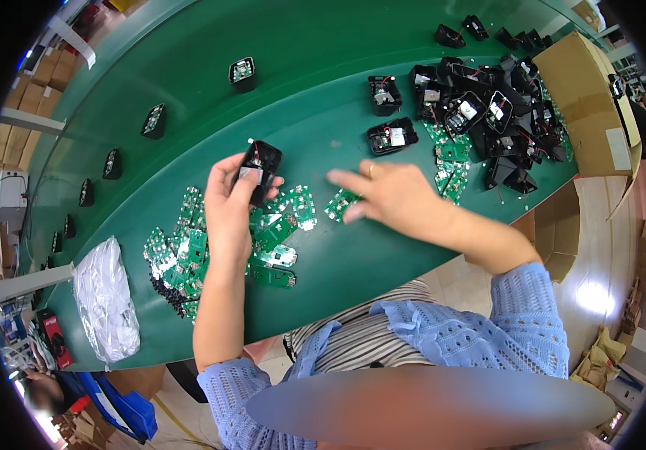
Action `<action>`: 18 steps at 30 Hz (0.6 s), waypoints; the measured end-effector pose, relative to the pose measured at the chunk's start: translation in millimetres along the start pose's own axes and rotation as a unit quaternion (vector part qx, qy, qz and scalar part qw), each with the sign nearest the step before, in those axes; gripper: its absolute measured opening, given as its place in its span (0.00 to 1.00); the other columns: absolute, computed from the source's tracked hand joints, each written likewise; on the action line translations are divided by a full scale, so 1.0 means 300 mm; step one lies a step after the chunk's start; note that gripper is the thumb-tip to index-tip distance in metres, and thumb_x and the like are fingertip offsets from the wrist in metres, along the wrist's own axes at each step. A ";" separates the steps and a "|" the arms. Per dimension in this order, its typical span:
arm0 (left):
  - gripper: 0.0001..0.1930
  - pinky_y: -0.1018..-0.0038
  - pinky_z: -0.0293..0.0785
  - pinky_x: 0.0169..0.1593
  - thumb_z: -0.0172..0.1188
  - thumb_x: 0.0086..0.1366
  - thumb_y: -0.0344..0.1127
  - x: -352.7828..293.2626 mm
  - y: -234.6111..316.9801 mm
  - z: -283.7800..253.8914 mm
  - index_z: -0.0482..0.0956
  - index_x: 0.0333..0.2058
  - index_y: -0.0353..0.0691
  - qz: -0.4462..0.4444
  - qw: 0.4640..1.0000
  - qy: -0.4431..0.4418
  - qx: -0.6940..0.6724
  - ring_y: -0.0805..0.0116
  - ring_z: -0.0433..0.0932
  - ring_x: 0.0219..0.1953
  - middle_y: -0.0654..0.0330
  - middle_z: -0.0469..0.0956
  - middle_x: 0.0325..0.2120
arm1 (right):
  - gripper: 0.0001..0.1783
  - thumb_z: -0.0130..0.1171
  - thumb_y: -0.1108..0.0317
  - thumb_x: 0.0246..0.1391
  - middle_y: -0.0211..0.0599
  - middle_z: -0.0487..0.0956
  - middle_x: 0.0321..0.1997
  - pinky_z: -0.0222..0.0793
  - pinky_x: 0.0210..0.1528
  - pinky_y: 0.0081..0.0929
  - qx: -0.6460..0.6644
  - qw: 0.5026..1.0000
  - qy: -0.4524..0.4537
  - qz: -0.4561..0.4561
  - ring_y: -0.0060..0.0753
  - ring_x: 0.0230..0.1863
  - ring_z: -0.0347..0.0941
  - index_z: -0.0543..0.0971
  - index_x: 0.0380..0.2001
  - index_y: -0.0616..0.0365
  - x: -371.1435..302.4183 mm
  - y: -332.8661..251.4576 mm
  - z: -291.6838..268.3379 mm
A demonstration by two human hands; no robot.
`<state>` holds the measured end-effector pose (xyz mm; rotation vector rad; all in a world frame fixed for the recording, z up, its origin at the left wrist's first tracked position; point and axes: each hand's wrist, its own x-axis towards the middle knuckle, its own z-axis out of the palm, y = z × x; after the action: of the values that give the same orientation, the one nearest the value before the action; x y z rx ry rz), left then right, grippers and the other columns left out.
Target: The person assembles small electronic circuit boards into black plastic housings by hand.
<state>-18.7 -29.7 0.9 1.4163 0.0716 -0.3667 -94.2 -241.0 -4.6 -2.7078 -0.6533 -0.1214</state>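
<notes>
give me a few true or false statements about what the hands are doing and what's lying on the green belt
1. The left hand holds a black housing lifted above the belt. True.
2. The right hand grips a screwdriver. False: it holds no tool; its fingers reach over a green circuit board lying on the green belt.
3. A pile of green circuit boards lies beside and under the left hand. True.
4. The heap of black housings sits at the left end of the belt. False: it lies on the right, next to a cardboard box.
5. A white plastic bag lies near the left end of the belt. True.
</notes>
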 end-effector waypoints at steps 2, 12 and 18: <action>0.11 0.77 0.74 0.32 0.49 0.59 0.26 -0.031 -0.029 0.013 0.65 0.42 0.31 0.008 1.000 0.011 -0.028 0.66 0.77 0.32 0.52 0.73 0.36 | 0.24 0.56 0.48 0.40 0.36 0.67 0.28 0.67 0.29 0.30 -0.034 0.996 -0.060 0.061 0.36 0.31 0.68 0.73 0.41 0.48 -0.048 -0.041 0.047; 0.12 0.78 0.74 0.32 0.50 0.59 0.26 -0.086 -0.059 -0.004 0.65 0.42 0.33 0.025 0.995 0.005 -0.095 0.67 0.77 0.33 0.54 0.72 0.38 | 0.19 0.63 0.63 0.39 0.39 0.67 0.38 0.62 0.42 0.35 0.038 0.989 0.110 0.092 0.42 0.40 0.64 0.72 0.36 0.55 -0.099 -0.060 0.101; 0.10 0.79 0.72 0.28 0.49 0.60 0.27 -0.091 -0.062 0.000 0.64 0.41 0.33 0.027 0.994 -0.026 -0.103 0.67 0.77 0.30 0.53 0.73 0.37 | 0.22 0.65 0.66 0.36 0.42 0.68 0.34 0.64 0.39 0.35 -0.072 0.970 0.088 0.215 0.42 0.38 0.66 0.69 0.34 0.64 -0.112 -0.068 0.104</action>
<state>-49.7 -26.1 -9.5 1.2027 0.0271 -0.3406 -133.3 -227.2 -32.8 -2.8614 0.0016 -0.3037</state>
